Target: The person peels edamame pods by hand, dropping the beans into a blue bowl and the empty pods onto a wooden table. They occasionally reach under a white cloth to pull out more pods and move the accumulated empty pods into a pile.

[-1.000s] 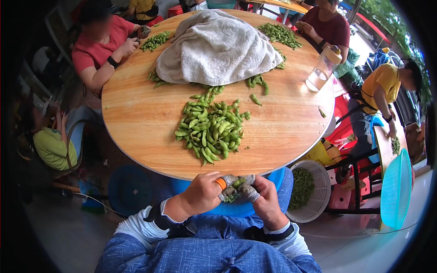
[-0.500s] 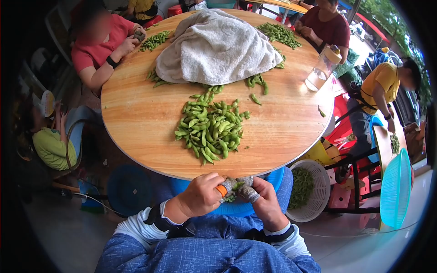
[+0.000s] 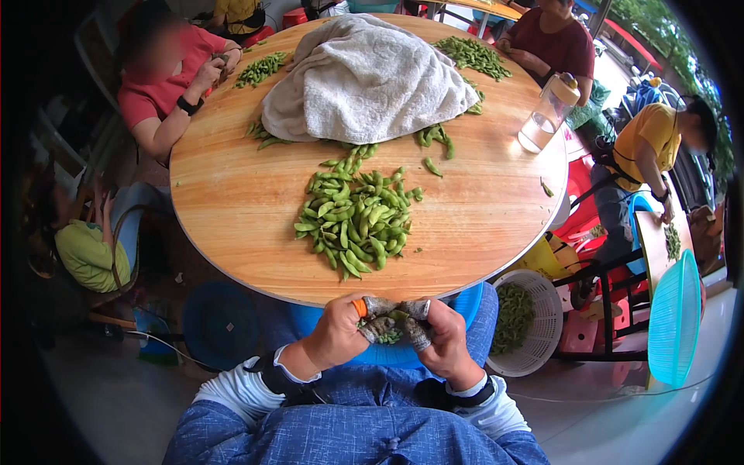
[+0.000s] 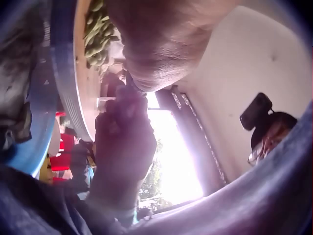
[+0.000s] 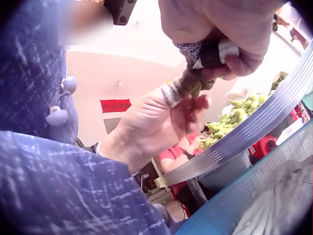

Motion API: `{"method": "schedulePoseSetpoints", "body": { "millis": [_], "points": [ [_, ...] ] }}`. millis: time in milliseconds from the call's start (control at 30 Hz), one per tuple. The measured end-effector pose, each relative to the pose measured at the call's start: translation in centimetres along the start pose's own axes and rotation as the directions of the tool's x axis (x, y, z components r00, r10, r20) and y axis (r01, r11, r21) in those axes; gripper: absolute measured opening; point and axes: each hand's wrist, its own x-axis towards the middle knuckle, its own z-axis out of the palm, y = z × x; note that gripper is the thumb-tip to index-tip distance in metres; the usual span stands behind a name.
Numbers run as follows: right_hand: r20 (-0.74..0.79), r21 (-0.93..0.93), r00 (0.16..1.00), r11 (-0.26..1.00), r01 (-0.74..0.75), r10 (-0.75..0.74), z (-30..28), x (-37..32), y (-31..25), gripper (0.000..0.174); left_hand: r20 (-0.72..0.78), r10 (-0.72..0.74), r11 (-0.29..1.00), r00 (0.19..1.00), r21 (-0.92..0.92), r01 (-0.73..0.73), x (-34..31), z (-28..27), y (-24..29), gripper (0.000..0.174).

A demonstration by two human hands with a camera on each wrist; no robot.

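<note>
Close together in front of the table edge, my left hand (image 3: 332, 335) and right hand (image 3: 449, 345) pinch a small green soybean pod (image 3: 397, 316) between their thumbs and forefingers. Grey, dirt-stained covers wrap those fingertips, and an orange band circles one left finger. In the right wrist view the covered tips meet around the pod (image 5: 196, 91), which they mostly hide. Below the hands, a blue basin (image 3: 387, 356) sits at my lap with small green pieces in it. A loose heap of soybean pods (image 3: 358, 217) lies on the round wooden table (image 3: 232, 209) just ahead.
A pale towel (image 3: 372, 85) covers a mound on the table, with pods around its edge. A water bottle (image 3: 542, 116) stands at the right. Beside my right leg is a white basket (image 3: 542, 325) of pods. Several people sit around, some handling pods.
My left hand has shifted slightly left, and its covered thumb and finger have spread apart. Less of the green pod shows between the fingertips than a second ago.
</note>
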Motion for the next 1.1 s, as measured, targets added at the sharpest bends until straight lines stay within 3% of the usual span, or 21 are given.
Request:
{"method": "schedulePoseSetpoints", "body": {
  "millis": [33,100,133,267,367,467,567,667,767,867,933,1000,1100],
  "points": [
    [-0.035,0.109,0.997,0.992,-0.070,0.074,0.3,-0.1,0.1,0.015,-0.020,0.136,0.956,0.991,0.267,-0.125,0.3,-0.3,0.2,0.019],
    [-0.079,0.329,0.970,0.925,-0.190,0.228,1.2,-0.5,0.5,0.014,0.057,0.294,0.858,0.954,0.423,-0.290,0.6,-1.4,1.1,0.022],
    [-0.066,0.329,0.966,0.919,-0.216,0.250,1.2,-0.5,0.3,0.013,0.103,0.364,0.789,0.926,0.494,-0.365,0.6,-1.7,1.4,0.023],
    [-0.024,0.333,0.960,0.908,-0.256,0.280,1.1,-0.6,-0.1,0.013,0.074,0.007,0.990,0.997,0.136,-0.017,-0.2,-1.1,0.1,0.020],
    [-0.025,0.245,0.977,0.949,-0.200,0.212,1.1,-0.6,-0.6,0.015,0.163,-0.229,0.942,0.960,-0.212,0.261,-0.1,-1.2,0.2,0.020],
    [-0.021,0.123,0.989,0.982,-0.143,0.147,0.7,-0.1,-1.1,0.018,0.204,-0.192,0.955,0.960,-0.187,0.231,0.1,-1.4,0.2,0.022],
    [-0.019,0.003,0.997,0.997,-0.076,0.076,0.8,0.2,-1.0,0.018,0.119,0.055,0.995,0.991,0.074,-0.064,-0.1,-1.2,-0.6,0.023],
    [-0.026,-0.049,1.000,0.999,-0.016,0.014,1.1,0.4,-1.3,0.018,0.138,0.282,0.902,0.949,0.299,-0.311,-0.1,-1.3,-1.3,0.024],
    [0.006,-0.013,0.998,0.998,-0.069,0.069,1.0,0.2,-1.1,0.016,0.109,0.346,0.874,0.932,0.325,-0.362,-0.1,-0.9,-1.8,0.026],
    [0.082,0.207,0.976,0.954,-0.217,0.204,1.0,-0.2,-0.1,0.013,0.077,0.276,0.944,0.958,0.165,-0.286,-0.1,-0.6,-2.3,0.020],
    [0.157,0.399,0.948,0.860,-0.319,0.279,0.9,-0.4,0.2,0.013,0.149,0.050,0.995,0.988,-0.097,-0.036,0.0,-0.9,-1.7,0.015],
    [0.243,0.573,0.915,0.714,-0.402,0.321,0.7,-0.4,0.3,0.016,0.272,-0.151,0.916,0.950,-0.323,0.239,0.1,-1.2,-1.7,0.010],
    [0.314,0.671,0.876,0.566,-0.478,0.366,0.2,-0.2,0.6,0.019,0.435,-0.315,0.737,0.844,-0.448,0.506,0.7,-1.7,-2.2,0.011]
  ]
}}
